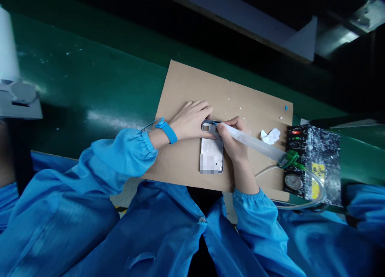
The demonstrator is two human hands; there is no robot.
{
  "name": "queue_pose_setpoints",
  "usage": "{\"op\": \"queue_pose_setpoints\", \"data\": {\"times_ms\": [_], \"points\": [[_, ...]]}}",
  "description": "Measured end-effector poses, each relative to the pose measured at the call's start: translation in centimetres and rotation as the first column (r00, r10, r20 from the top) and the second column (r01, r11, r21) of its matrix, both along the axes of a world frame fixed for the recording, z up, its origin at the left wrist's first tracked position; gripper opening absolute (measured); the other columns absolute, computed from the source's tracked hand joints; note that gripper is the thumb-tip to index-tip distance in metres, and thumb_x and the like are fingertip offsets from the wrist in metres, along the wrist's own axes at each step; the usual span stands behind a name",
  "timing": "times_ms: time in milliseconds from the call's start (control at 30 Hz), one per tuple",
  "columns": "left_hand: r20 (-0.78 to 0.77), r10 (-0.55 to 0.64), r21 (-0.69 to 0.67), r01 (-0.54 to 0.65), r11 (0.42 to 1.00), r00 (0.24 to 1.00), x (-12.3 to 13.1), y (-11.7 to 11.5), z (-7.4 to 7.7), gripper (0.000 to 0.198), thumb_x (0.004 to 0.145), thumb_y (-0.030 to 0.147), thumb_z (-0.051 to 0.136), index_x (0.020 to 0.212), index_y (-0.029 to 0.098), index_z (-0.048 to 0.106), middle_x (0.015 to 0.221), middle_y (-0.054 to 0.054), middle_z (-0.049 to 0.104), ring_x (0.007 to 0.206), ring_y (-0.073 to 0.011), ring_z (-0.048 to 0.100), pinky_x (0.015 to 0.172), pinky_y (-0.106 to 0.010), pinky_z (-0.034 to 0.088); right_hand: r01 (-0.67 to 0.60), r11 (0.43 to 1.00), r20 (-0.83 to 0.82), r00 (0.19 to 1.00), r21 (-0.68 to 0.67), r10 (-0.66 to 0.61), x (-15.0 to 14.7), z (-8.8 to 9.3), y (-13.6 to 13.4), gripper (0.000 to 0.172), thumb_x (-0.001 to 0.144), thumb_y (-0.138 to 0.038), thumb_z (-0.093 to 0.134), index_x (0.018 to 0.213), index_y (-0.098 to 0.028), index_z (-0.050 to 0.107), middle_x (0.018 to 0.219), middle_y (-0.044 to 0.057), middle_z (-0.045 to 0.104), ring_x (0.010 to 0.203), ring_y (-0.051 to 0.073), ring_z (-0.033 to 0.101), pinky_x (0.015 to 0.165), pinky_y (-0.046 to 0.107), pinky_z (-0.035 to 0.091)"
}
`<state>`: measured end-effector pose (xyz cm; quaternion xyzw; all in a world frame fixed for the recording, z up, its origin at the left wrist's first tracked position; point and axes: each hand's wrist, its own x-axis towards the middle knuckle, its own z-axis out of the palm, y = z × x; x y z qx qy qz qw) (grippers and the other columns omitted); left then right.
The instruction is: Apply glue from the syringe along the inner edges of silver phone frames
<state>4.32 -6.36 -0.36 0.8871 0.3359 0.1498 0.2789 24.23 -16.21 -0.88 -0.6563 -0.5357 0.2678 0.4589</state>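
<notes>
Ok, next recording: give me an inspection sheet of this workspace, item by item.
Surface: brown cardboard sheet lying on a green bench.
Job's things: silver phone frame flat on the cardboard; translucent syringe with its tip at the frame's top edge.
Clutter: crumpled white wipe; white specks and a small blue bit on the cardboard.
Grippers: left hand presses on the frame's top left corner, blue wrist strap on it; right hand grips the syringe.
Cables: clear hose from the syringe's green fitting to the speckled controller box.
Surroundings: grey fixture at left; blue sleeves.
</notes>
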Motion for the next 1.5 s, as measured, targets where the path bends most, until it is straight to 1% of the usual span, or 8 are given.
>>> {"op": "queue_pose_setpoints", "data": {"times_ms": [100,267,533,833,933,1133,1267,1500], "points": [[0.001,0.000,0.003,0.000,1.000,1.000,0.01,0.02,-0.10,0.057,0.085,0.066,0.094,0.108,0.023,0.065,0.119,-0.008,0.069,0.116,-0.0322,0.064,0.100,-0.045,0.044,-0.001,1.000,-0.003,1.000,0.011,0.001,0.00,-0.04,0.04,0.039,0.093,-0.059,0.082,0.086,-0.026,0.064,0.077,0.001,0.066,0.066,0.019,0.056,0.056,0.030,0.044],[0.006,-0.003,0.019,0.003,1.000,1.000,-0.01,0.06,-0.35,0.058,0.085,0.066,0.095,0.109,0.023,0.065,0.120,-0.008,0.069,0.116,-0.0322,0.065,0.100,-0.045,0.044,0.005,0.999,0.005,1.000,0.032,-0.005,0.04,-0.11,0.07,0.033,0.093,-0.053,0.081,0.085,-0.026,0.065,0.075,0.002,0.066,0.065,0.019,0.056,0.055,0.031,0.042],[0.007,-0.005,0.016,0.005,1.000,1.000,-0.04,0.11,-0.36,0.059,0.086,0.068,0.094,0.110,0.023,0.065,0.121,-0.008,0.070,0.116,-0.0328,0.065,0.100,-0.045,0.044,0.008,0.999,0.028,1.000,0.031,-0.009,0.05,-0.02,0.09,0.034,0.095,-0.054,0.081,0.085,-0.027,0.064,0.079,0.002,0.065,0.068,0.020,0.058,0.057,0.031,0.045],[0.014,-0.009,0.020,0.009,1.000,1.000,-0.04,0.12,-0.50,0.059,0.086,0.069,0.094,0.109,0.023,0.065,0.121,-0.009,0.070,0.117,-0.0334,0.065,0.100,-0.045,0.044,0.006,0.999,0.007,1.000,0.041,-0.006,0.07,0.09,0.15,0.032,0.094,-0.051,0.080,0.084,-0.027,0.063,0.075,0.001,0.067,0.066,0.020,0.058,0.058,0.031,0.046],[0.013,-0.010,0.021,0.010,1.000,1.000,-0.07,0.07,-0.36,0.058,0.086,0.067,0.094,0.108,0.023,0.065,0.122,-0.009,0.071,0.118,-0.0338,0.066,0.100,-0.046,0.044,0.000,0.999,0.012,1.000,0.036,-0.001,0.13,0.06,0.13,0.034,0.096,-0.053,0.081,0.085,-0.027,0.063,0.075,0.001,0.067,0.066,0.020,0.059,0.059,0.032,0.046],[0.004,-0.007,0.017,0.006,1.000,1.000,-0.09,0.02,-0.13,0.056,0.086,0.064,0.095,0.110,0.023,0.066,0.121,-0.009,0.070,0.118,-0.0342,0.065,0.100,-0.046,0.044,0.017,0.999,0.030,0.999,0.041,-0.018,0.19,-0.07,0.17,0.034,0.094,-0.053,0.079,0.083,-0.027,0.061,0.072,-0.001,0.065,0.064,0.019,0.057,0.059,0.032,0.044],[0.005,-0.004,0.017,0.004,1.000,1.000,-0.07,0.03,-0.22,0.056,0.085,0.064,0.096,0.111,0.023,0.066,0.120,-0.009,0.070,0.117,-0.0341,0.065,0.100,-0.046,0.043,0.007,0.999,0.022,1.000,0.038,-0.008,0.21,-0.14,0.22,0.037,0.096,-0.056,0.080,0.084,-0.027,0.060,0.073,-0.001,0.064,0.064,0.019,0.057,0.058,0.032,0.044],[0.003,-0.011,0.012,0.011,1.000,1.000,-0.11,0.09,-0.20,0.058,0.085,0.066,0.095,0.110,0.023,0.066,0.122,-0.010,0.070,0.117,-0.0341,0.065,0.101,-0.047,0.044,-0.004,0.998,-0.007,1.000,0.058,0.004,0.35,-0.33,0.17,0.036,0.097,-0.053,0.082,0.084,-0.027,0.061,0.072,-0.001,0.063,0.063,0.019,0.055,0.059,0.032,0.042]]}}
